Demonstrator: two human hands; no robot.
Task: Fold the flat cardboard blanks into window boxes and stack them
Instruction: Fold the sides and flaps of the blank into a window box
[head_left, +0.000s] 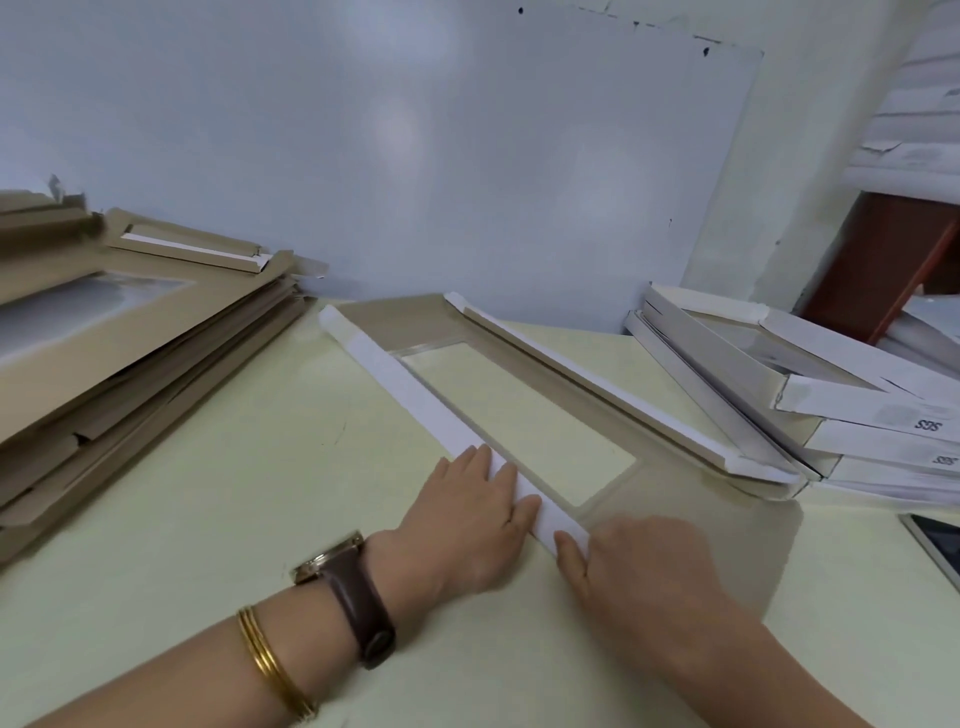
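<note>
**Near wall folded over, crease may spring open**

At 7 o'clock, a forearm with gold bangles (275, 665) and a brown watch (353, 587) reaches in over the pale surface (208, 519). At 9 o'clock lies the pile of flat blanks (130, 338). The left hand (467, 519) presses flat, fingers straight, on the white side flap (415, 395) of the blank in work (613, 499), which lies at centre with its window facing up. The right hand (639, 561) is blurred. Its thumb touches the flap's near end, but I cannot tell whether its fingers grip. The far wall (597, 384) stands raised. At 3 o'clock sits the stack of finished boxes (805, 395), just beside the blank.

Risks, as I judge them: uneven pressure could skew the crease, the flap could spring open on release, and sliding the blank could nudge the stack.
</note>
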